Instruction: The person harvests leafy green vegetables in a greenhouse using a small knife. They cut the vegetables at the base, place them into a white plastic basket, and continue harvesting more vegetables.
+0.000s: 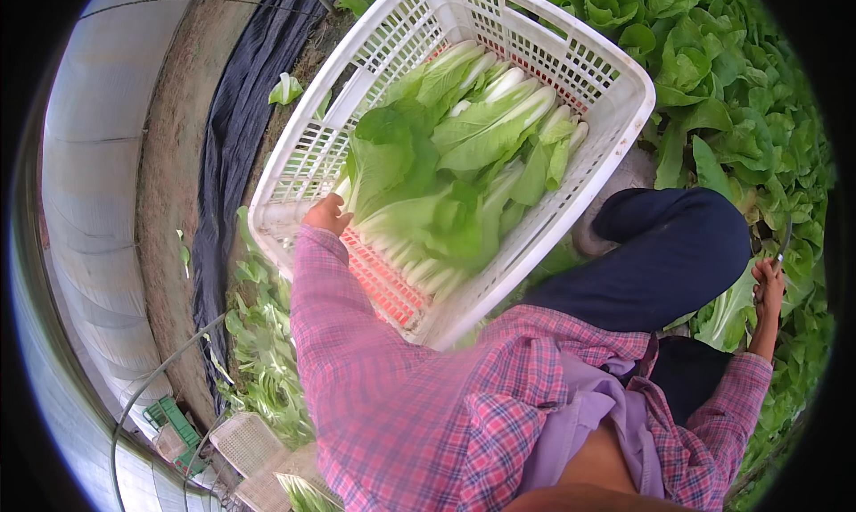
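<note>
My left hand (328, 214) is inside a white plastic crate (622, 137), by its near left side. Its curled fingers are at the pale base of a leafy green head (384, 157); whether they grip it is unclear. More heads with white stalks (511, 84) lie packed in rows, some leaves blurred. A red slatted floor (381, 278) shows beneath them. At far right, my right hand (769, 284) grips a knife by its handle, the thin blade (787, 236) pointing up and away, beside the growing plants.
Dense leafy plants (722, 64) grow along the right. Dark sheeting (231, 131) and bare soil (167, 144) run down the left beside plastic film (93, 164). Cut leaves (267, 338) litter the ground. Pale crates (251, 442) and a green crate (177, 432) stand lower left.
</note>
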